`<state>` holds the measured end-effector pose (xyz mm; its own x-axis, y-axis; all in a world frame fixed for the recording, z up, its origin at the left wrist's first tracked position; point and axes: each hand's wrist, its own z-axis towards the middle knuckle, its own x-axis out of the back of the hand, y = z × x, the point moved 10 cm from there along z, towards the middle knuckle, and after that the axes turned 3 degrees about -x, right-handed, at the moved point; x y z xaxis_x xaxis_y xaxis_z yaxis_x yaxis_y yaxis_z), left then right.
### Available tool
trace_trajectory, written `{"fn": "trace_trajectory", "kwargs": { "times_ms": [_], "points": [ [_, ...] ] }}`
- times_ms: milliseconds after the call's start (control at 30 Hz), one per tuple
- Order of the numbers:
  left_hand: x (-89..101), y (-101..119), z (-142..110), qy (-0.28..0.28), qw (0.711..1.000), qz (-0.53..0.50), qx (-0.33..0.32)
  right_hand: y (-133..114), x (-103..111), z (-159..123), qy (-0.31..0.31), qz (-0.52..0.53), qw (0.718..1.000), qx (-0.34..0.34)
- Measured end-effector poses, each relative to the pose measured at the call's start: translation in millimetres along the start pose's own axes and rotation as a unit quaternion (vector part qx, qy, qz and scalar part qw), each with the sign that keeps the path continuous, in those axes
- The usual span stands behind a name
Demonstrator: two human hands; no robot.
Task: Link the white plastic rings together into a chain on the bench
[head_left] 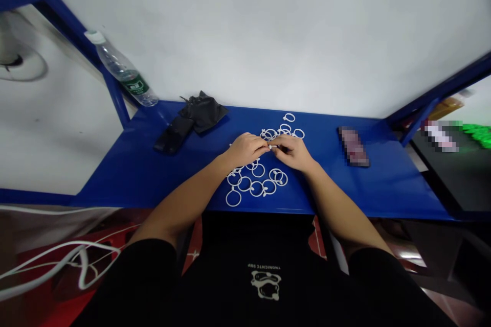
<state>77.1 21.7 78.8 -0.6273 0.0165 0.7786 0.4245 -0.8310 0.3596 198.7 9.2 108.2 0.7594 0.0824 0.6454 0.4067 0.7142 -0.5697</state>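
Note:
Both of my hands meet over the middle of the blue table [192,173]. My left hand [246,149] is closed, thumb and fingers pinched at a small white piece [272,147] that looks like part of a white plastic ring. From the other side, my right hand [293,152] has its fingers curled around that same piece. Most of what they hold is hidden behind the fingers. Several thin white plastic rings with small tabs, one of them a loose ring [233,205], lie on the near side of my hands. More rings, including a farther ring [289,117], lie beyond them.
A black plastic bag [205,112] and a dark flat object [173,135] lie at the left. A clear bottle [123,71] leans by the blue frame. At the right lies a blurred-out phone-shaped object [353,146]. A white wall [268,36] rises behind the table.

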Motion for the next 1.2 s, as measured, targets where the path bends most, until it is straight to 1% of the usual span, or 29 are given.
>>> {"fn": "trace_trajectory", "kwargs": {
  "times_ms": [233, 333, 500, 567, 667, 767, 867, 967, 1067, 1133, 1200],
  "points": [
    [-2.0, 0.7, -0.7, 0.000, 1.000, -0.001, -0.007, 7.8, -4.8, -2.7, -0.010, -0.021, 0.999, -0.047],
    [-2.8, 2.0, -0.8, -0.002, 1.000, 0.001, -0.015, 8.4, -7.2, -3.1, -0.014, -0.024, 0.998, -0.052],
    [-6.2, 3.8, -0.6, -0.011, 1.000, -0.001, -0.024, 8.9, -10.7, -3.0, -0.002, -0.017, 0.998, -0.062],
    [-9.3, 4.4, -0.3, -0.018, 1.000, 0.002, -0.024, 7.7, -13.5, -2.3, -0.008, -0.006, 0.998, -0.056],
    [-11.6, 7.2, 0.1, -0.019, 0.999, 0.003, -0.031, 3.6, -14.1, -1.2, -0.010, -0.006, 1.000, -0.028],
    [-8.2, 6.7, 0.3, -0.014, 1.000, -0.001, -0.028, 2.2, -11.8, -1.4, -0.002, -0.014, 1.000, -0.008],
    [4.0, -5.8, 0.0, 0.001, 1.000, 0.004, 0.011, 6.5, -4.4, -2.8, 0.024, -0.045, 0.999, -0.016],
    [21.5, -26.0, -1.9, 0.013, 0.997, 0.016, 0.068, 12.2, 13.5, -5.0, 0.090, -0.094, 0.991, -0.032],
    [35.2, -42.6, -6.2, -0.006, 0.993, 0.038, 0.108, 20.6, 32.5, -7.6, 0.151, -0.120, 0.979, -0.064],
    [42.8, -52.9, -11.5, -0.020, 0.990, 0.040, 0.132, 28.8, 37.7, -8.2, 0.158, -0.124, 0.974, -0.101],
    [47.6, -65.6, -19.3, -0.038, 0.985, 0.035, 0.162, 34.4, 36.1, -7.8, 0.143, -0.120, 0.974, -0.129]
  ]
}}
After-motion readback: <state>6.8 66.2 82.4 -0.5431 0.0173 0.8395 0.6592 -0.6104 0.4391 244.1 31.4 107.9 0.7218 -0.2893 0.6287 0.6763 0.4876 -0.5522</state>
